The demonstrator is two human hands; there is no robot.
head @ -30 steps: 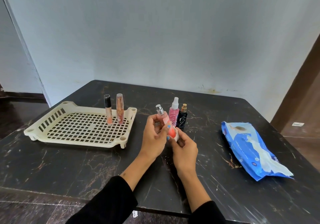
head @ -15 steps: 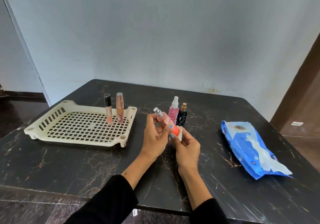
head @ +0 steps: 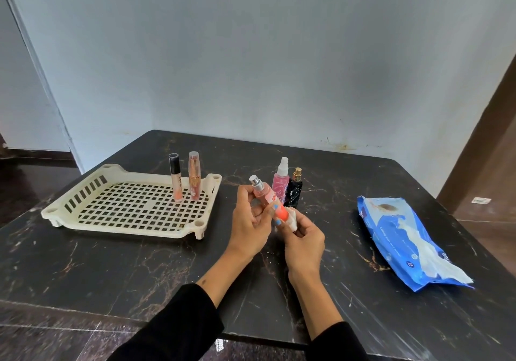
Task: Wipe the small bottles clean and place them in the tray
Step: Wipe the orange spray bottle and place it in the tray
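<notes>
My left hand (head: 251, 221) grips a peach spray bottle (head: 265, 196) with a silver nozzle, tilted up and to the left above the table. My right hand (head: 304, 242) pinches a crumpled white wipe (head: 291, 219) against the bottle's orange lower end. Just behind them a pink spray bottle (head: 280, 180) and a small black bottle with a gold cap (head: 294, 191) stand on the table. The cream slotted tray (head: 134, 207) lies to the left. A black-capped tube (head: 176, 178) and a pink-capped tube (head: 194, 176) stand upright at its far right corner.
A blue pack of wet wipes (head: 405, 238) lies at the right on the dark marble table (head: 111, 271), with a white sheet sticking out of its near end. A pale wall rises behind the table.
The bottle has tilted further to the left in my left hand. My right hand has slid the wipe down towards the bottle's orange end.
</notes>
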